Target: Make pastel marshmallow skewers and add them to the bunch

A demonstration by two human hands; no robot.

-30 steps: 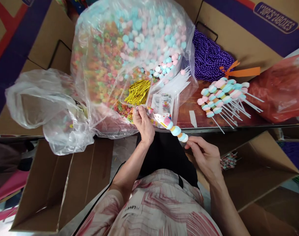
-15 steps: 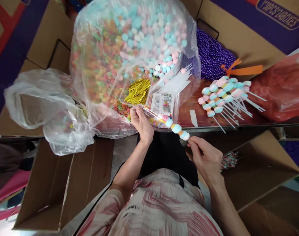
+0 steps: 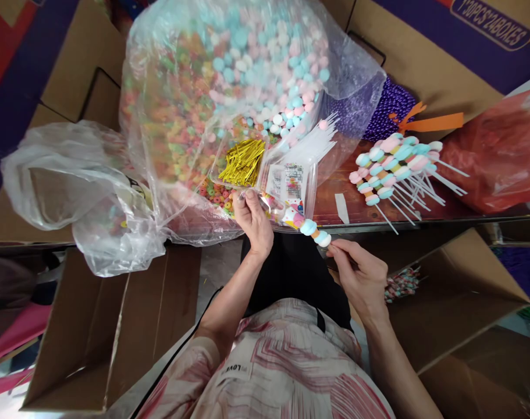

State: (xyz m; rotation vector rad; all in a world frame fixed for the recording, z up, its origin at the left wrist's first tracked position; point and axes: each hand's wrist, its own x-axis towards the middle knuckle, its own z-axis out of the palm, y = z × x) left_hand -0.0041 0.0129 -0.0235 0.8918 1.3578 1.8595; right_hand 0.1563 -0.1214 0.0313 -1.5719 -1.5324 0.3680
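My left hand (image 3: 253, 224) is closed, pinching the far end of a small clear printed bag (image 3: 276, 208). Closed fingertips of my right hand (image 3: 359, 273) grip the lower end of a candy skewer (image 3: 316, 232), strung with pink, blue and white candies and orange rings. The skewer's upper part lies inside the bag, while its lower candies are outside. Just beyond my left hand are gold twist ties (image 3: 244, 161) in a clear tray. Beside them lie a stack of printed bags (image 3: 286, 185) and white sticks (image 3: 317, 139).
A big clear bag of loose candies (image 3: 230, 70) fills the table's middle. Finished-looking skewers (image 3: 395, 166) are piled at right, by purple beads (image 3: 391, 107) and a red bag (image 3: 500, 151). Open cartons stand below, left (image 3: 151, 331) and right (image 3: 461, 291), the right one with skewers.
My right hand has moved slightly up and left, pushing the skewer deeper into the clear bag. Fewer candies show outside it. My left hand has stayed nearly still.
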